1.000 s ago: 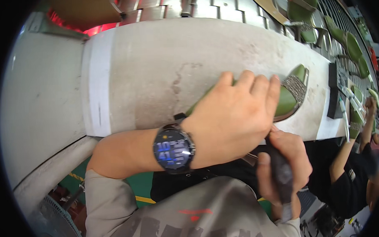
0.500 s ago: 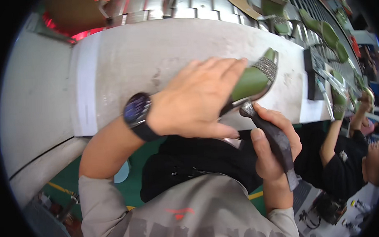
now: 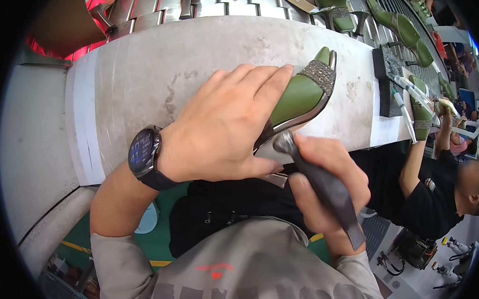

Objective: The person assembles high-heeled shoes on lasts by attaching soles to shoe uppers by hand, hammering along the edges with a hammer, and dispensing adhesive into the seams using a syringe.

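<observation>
My left hand lies over the back of a green high-heeled shoe, gripping it on the pale worktop. A glittery band crosses the shoe near its toe, which points away to the right. Part of the heel shows below my left thumb; the rest is hidden by the hand. In my right hand is a dark metal hammer head, clasped between thumb and fingers. Its rounded face is close to the shoe's near lower edge; whether they touch I cannot tell. No hammer handle can be made out.
A slatted metal conveyor runs behind the worktop, carrying several green heeled shoes. A black block and syringe-like tubes lie at the right end. A co-worker in a black shirt sits at the right.
The whole view has shifted, so hands and shoe appear farther left. The hammer's rounded face has moved slightly left along the shoe's lower edge. Both grips look the same.
</observation>
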`<move>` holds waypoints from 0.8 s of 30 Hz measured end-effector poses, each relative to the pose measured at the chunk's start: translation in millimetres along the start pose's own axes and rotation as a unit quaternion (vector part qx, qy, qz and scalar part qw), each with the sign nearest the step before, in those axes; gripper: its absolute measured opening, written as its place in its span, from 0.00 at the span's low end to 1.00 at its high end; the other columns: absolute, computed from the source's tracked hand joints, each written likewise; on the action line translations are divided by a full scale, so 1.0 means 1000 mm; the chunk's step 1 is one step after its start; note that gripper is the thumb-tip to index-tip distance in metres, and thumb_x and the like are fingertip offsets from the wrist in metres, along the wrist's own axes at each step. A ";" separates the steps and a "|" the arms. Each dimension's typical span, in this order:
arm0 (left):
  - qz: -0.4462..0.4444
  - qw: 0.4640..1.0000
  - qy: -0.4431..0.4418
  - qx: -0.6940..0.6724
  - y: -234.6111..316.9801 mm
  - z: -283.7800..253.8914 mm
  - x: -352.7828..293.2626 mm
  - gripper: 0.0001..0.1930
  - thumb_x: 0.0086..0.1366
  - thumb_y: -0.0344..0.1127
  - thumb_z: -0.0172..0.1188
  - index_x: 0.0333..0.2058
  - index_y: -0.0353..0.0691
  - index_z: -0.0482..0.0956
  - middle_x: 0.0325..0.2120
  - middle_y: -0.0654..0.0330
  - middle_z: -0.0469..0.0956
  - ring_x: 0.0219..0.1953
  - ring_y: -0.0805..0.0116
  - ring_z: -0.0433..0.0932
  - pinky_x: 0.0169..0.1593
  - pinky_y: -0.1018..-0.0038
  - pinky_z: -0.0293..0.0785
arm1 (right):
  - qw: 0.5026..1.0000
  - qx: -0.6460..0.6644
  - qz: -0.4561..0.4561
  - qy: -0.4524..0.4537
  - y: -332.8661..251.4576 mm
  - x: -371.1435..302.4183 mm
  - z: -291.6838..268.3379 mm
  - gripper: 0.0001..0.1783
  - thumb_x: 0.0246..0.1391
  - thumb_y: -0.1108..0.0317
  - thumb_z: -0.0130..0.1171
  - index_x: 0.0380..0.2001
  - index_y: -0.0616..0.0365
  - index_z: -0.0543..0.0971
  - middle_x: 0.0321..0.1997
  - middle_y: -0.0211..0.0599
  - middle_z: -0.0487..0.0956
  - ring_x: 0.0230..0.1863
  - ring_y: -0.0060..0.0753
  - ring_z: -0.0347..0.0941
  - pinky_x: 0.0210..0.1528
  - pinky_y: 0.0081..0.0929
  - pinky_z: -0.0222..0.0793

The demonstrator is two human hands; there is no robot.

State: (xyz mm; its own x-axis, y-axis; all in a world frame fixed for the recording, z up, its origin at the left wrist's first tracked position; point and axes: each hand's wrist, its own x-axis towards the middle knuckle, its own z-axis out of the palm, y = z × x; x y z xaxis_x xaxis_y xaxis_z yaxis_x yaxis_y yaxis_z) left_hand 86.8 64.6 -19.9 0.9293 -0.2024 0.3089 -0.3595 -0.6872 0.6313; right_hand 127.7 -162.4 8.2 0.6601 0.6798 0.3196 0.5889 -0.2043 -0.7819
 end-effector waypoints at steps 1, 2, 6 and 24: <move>0.004 1.000 0.004 0.001 0.000 0.001 0.001 0.57 0.44 0.42 0.79 0.71 0.27 0.60 0.61 0.43 0.72 0.60 0.43 0.72 0.63 0.55 0.68 | 0.999 -0.016 -0.037 0.002 -0.003 -0.002 0.003 0.22 0.43 0.80 0.73 0.45 0.68 0.83 0.46 0.54 0.86 0.45 0.51 0.85 0.49 0.38 0.82; 0.006 1.000 0.001 0.000 -0.001 0.001 0.003 0.57 0.44 0.42 0.79 0.71 0.27 0.60 0.61 0.43 0.72 0.60 0.43 0.72 0.63 0.55 0.68 | 0.997 -0.032 -0.073 0.004 -0.005 -0.003 0.007 0.21 0.42 0.80 0.73 0.44 0.67 0.84 0.45 0.53 0.86 0.45 0.51 0.85 0.49 0.37 0.82; 0.008 0.999 -0.028 0.018 0.002 -0.003 0.011 0.57 0.44 0.41 0.78 0.71 0.28 0.59 0.61 0.42 0.72 0.59 0.42 0.73 0.63 0.55 0.68 | 0.996 0.002 -0.090 0.015 0.004 0.007 0.010 0.21 0.41 0.81 0.73 0.43 0.67 0.84 0.43 0.51 0.87 0.44 0.48 0.86 0.49 0.36 0.82; -0.124 0.987 -0.069 0.076 0.024 0.014 0.080 0.48 0.51 0.46 0.80 0.64 0.30 0.64 0.34 0.43 0.83 0.35 0.39 0.83 0.38 0.54 0.79 | 0.946 0.252 0.181 0.099 0.060 0.074 -0.072 0.12 0.60 0.72 0.67 0.45 0.66 0.83 0.42 0.39 0.88 0.44 0.23 0.83 0.47 0.23 0.78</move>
State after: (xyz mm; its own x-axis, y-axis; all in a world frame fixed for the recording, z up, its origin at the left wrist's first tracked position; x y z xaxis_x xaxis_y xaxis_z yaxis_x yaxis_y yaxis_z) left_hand 154.1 21.5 9.9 0.9937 -0.1000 0.0514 -0.1116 -0.8222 0.5582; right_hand 245.1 -174.7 23.5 0.8795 0.4745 0.0370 0.0437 -0.0032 -0.9990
